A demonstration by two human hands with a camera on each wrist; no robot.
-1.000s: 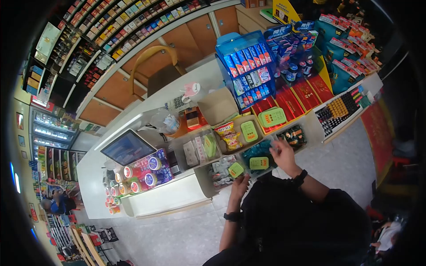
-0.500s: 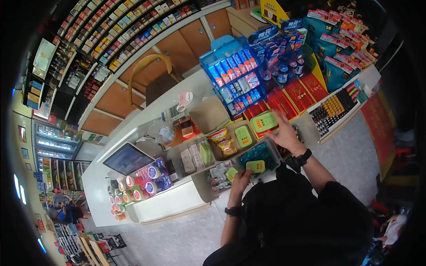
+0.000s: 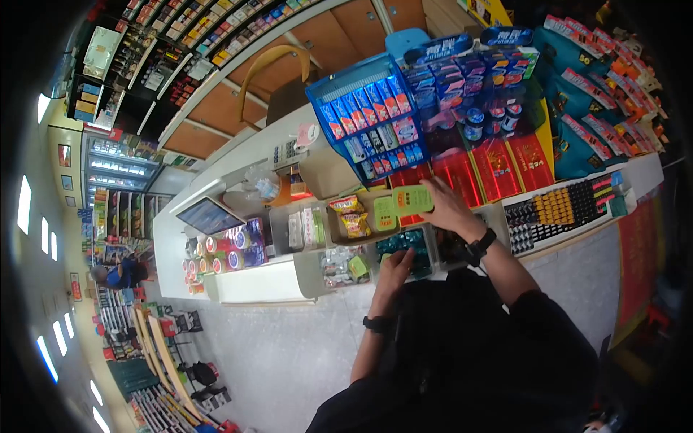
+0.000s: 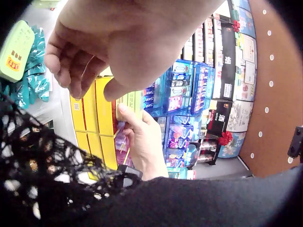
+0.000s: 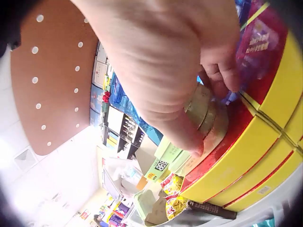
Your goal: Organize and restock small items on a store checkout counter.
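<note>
My right hand (image 3: 449, 209) grips a flat light-green box (image 3: 413, 200) with an orange label, over the red gift boxes (image 3: 455, 178). In the right wrist view its thumb and fingers (image 5: 191, 142) lie on either side of the box (image 5: 215, 125). A second light-green box (image 3: 385, 214) lies just left of it, by the yellow snack bags (image 3: 351, 216). Loosely curled and holding nothing, my left hand (image 3: 393, 273) hovers at the front of the bin of teal packets (image 3: 413, 244). Another light-green box (image 4: 16, 52) rests on those packets in the left wrist view.
A blue gum rack (image 3: 368, 119) stands behind the red boxes. To the left are a bin of silvery packets (image 3: 339, 263), a screen (image 3: 209, 215) and lidded tubs (image 3: 234, 258). A tray of black and yellow items (image 3: 552, 213) lies at right.
My right hand has come from the dark packets at right to the light-green box on the red boxes and shifted it left. The left hand has moved slightly over the teal bin. The head view has turned.
</note>
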